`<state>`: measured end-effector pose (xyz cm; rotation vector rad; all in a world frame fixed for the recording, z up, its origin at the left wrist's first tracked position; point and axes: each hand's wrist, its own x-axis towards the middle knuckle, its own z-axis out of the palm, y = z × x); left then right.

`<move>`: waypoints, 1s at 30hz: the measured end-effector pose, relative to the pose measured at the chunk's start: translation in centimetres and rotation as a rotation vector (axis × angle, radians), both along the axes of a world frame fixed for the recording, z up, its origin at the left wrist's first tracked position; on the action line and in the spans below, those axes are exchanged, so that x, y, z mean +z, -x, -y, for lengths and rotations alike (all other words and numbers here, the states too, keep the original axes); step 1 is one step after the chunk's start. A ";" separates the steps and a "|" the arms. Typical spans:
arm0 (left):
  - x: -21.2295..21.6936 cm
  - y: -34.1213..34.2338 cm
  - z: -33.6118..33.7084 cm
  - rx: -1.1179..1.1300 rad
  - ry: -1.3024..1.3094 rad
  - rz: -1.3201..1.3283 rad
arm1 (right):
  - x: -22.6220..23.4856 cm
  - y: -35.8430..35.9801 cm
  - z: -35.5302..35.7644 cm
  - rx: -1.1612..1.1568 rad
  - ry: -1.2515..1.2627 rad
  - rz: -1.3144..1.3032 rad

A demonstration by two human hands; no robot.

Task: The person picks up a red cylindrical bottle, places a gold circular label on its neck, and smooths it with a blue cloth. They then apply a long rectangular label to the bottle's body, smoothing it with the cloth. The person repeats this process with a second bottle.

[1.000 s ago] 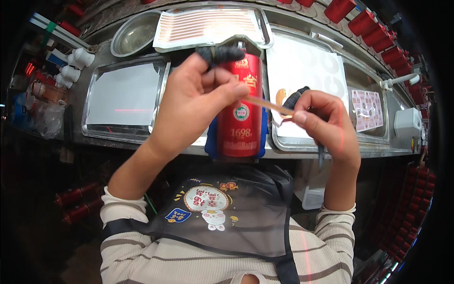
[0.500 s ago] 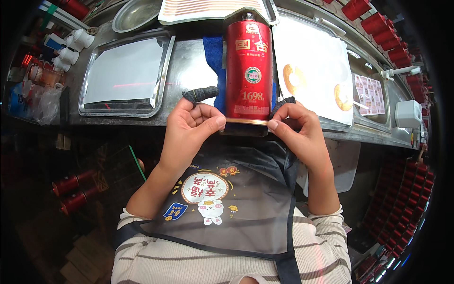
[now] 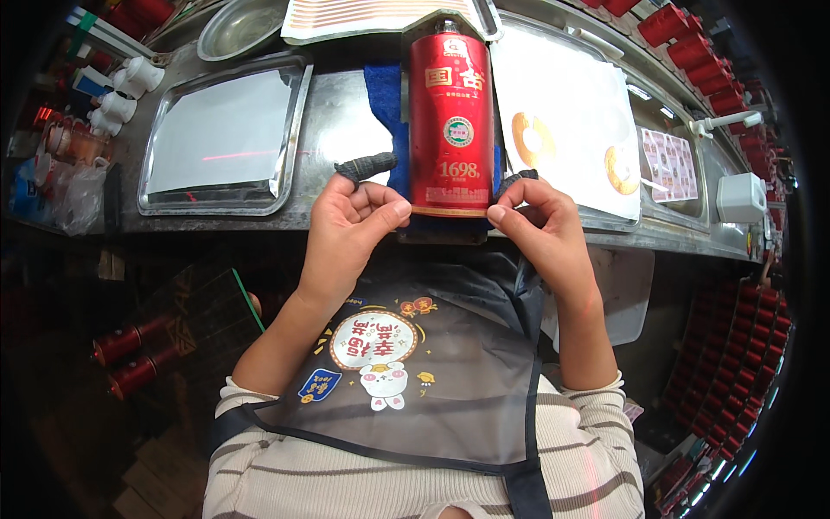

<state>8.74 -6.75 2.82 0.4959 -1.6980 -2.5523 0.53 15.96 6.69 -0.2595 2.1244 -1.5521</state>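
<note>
A red bottle (image 3: 451, 121) with gold and white print lies on its side on a blue cloth (image 3: 385, 99), its base toward me. Across that base edge runs a thin gold strip (image 3: 450, 210). At the strip's left end my left hand (image 3: 354, 212) is closed, thumb pressed to the curled fingers. My right hand (image 3: 540, 221) pinches at the right end, thumb and forefinger together beside the bottle. Both hands wear dark cloth finger covers on one finger. The fingertips partly hide the strip's ends.
On the left of the metal worktop is a tray (image 3: 298, 130) with a white sheet. To the right are a white sheet (image 3: 566, 112) with gold ring pieces and a white plastic container (image 3: 741, 199). A metal bowl (image 3: 207, 48) and a sheet of gold stripes (image 3: 346, 19) stand behind.
The view has shifted a little. The gold strip now follows the bottle's base edge more closely, with both hands still at its ends.
</note>
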 end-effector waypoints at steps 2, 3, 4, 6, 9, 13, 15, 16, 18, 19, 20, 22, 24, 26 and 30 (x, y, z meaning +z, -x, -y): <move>0.1 0.0 0.0 0.008 0.000 0.005 | 0.0 0.0 0.1 -0.001 -0.002 -0.003; 0.1 0.0 0.1 0.005 0.002 0.008 | 0.0 0.0 0.1 -0.002 -0.001 0.000; 0.2 -0.1 0.1 0.003 0.004 0.011 | -0.1 0.0 0.2 -0.004 0.000 0.004; 0.2 0.0 0.0 0.001 0.003 0.011 | -0.1 0.0 0.1 -0.010 0.027 0.027; 0.1 0.0 0.0 0.000 -0.002 0.006 | 0.2 -0.1 0.2 -0.016 0.046 0.043; 0.4 -0.1 0.0 0.010 -0.006 0.007 | 0.3 -0.3 0.3 -0.017 0.023 0.038; 0.5 0.0 0.0 0.006 -0.006 0.005 | 0.2 -0.3 0.2 -0.026 0.051 0.043; 0.5 0.1 -0.1 0.001 -0.005 0.003 | 0.2 -0.3 0.2 -0.030 0.065 0.045; 0.4 0.0 -0.1 0.003 -0.005 0.001 | 0.2 -0.2 0.2 -0.029 0.056 0.055; 0.4 0.0 -0.2 0.007 -0.006 0.000 | 0.1 -0.1 0.2 -0.029 0.052 0.059; 0.3 0.0 -0.3 0.009 -0.010 0.000 | 0.1 -0.1 0.2 -0.030 0.053 0.065; 0.4 0.0 -0.4 0.008 -0.005 0.001 | 0.0 0.0 0.1 -0.032 0.057 0.076; 0.3 0.0 -0.4 0.009 -0.001 -0.003 | 0.0 0.0 0.1 -0.031 0.049 0.066; 0.2 0.1 -0.5 0.009 0.001 -0.011 | -0.1 0.0 0.2 -0.031 0.046 0.052; 0.5 0.1 -0.5 0.005 0.001 -0.012 | -0.3 0.0 0.2 -0.034 0.053 0.049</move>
